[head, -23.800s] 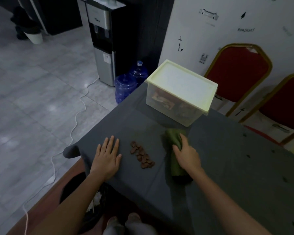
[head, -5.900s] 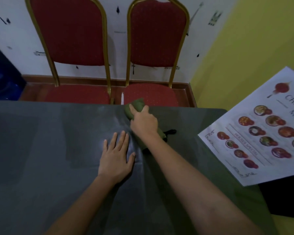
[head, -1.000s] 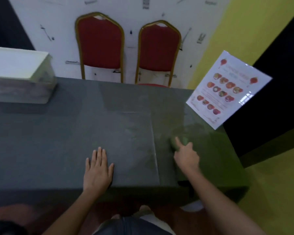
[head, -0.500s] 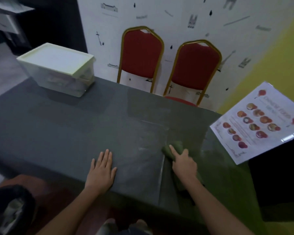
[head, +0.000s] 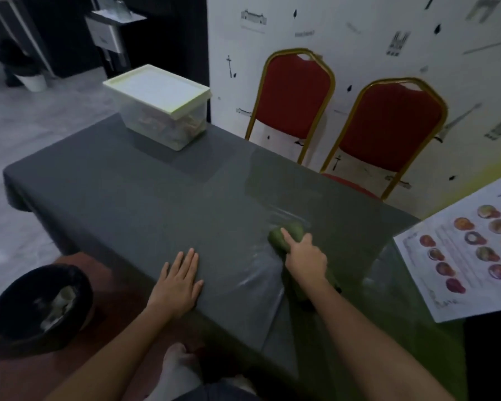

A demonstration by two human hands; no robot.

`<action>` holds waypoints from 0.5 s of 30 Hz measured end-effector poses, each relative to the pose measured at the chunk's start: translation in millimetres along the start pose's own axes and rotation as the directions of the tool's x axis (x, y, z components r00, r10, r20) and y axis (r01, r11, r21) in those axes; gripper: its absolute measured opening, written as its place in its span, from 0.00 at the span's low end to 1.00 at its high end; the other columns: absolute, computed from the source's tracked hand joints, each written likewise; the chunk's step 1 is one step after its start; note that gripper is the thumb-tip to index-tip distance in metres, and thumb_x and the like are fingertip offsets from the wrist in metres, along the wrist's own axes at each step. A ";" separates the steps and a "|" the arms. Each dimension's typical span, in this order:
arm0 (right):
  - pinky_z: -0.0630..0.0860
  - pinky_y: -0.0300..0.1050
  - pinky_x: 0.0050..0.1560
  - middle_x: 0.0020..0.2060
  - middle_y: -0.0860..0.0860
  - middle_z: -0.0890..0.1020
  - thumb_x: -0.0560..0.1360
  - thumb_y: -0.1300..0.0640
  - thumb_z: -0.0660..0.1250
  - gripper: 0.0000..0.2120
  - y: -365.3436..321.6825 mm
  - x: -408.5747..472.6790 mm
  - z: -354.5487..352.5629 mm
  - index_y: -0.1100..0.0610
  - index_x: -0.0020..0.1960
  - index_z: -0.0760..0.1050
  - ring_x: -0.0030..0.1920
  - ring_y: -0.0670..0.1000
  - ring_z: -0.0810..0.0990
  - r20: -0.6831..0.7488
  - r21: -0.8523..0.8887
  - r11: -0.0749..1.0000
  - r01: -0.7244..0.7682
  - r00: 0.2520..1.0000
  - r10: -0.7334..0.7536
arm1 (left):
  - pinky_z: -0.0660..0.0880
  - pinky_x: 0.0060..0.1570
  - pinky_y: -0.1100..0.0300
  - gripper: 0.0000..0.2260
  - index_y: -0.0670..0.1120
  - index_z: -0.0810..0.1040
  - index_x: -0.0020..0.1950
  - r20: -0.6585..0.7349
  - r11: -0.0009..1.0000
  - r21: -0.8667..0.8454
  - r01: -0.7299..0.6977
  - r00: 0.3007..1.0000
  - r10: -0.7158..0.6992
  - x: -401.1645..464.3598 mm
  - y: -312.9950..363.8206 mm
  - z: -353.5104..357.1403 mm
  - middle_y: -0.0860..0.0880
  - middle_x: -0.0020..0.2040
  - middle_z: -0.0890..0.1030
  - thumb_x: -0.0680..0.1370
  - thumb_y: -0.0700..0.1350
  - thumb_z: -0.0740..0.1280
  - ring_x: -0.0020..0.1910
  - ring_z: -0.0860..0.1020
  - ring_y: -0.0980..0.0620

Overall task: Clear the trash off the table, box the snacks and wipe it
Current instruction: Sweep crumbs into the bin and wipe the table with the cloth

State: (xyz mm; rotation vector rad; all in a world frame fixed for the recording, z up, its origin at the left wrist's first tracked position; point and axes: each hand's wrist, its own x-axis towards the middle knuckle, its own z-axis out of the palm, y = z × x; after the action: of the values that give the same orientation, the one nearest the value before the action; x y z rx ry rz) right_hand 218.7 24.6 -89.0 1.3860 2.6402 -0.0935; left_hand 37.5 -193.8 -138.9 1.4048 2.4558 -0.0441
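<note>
Table [head: 133, 198]: grey cover, wet streaks near my right hand [head: 305, 260]. My right hand presses a green cloth [head: 289, 234] onto it, forefinger stretched out. My left hand [head: 177, 280] lies flat near the front edge. Lidded snack box [head: 159, 105]: far left corner. Black bin [head: 38, 306]: floor, left. Two red chairs [head: 295, 96] behind. Menu sheet [head: 469, 250]: right.

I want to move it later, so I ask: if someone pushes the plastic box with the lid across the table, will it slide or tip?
The plastic box is wide and low with a flat base, so it probably slides rather than tips. Its lid is on, so the contents likely stay inside. The tablecloth may wrinkle ahead of it.
</note>
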 end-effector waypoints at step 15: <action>0.75 0.52 0.48 0.65 0.59 0.67 0.79 0.53 0.57 0.29 -26.3 40.0 -5.3 0.33 0.74 0.52 0.49 0.59 0.77 -0.003 0.054 0.994 0.097 0.995 -0.097 | 0.39 0.73 0.46 0.39 0.46 0.43 0.77 -0.059 0.999 0.019 0.050 0.997 -0.049 49.6 -26.9 -12.3 0.48 0.78 0.44 0.69 0.61 0.28 0.77 0.42 0.48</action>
State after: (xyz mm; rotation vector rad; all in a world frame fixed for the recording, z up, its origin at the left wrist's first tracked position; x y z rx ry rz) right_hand 174.2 42.8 -91.0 1.2729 2.7244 -0.1781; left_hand -11.6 -164.1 -144.6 1.3719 2.5446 -0.0395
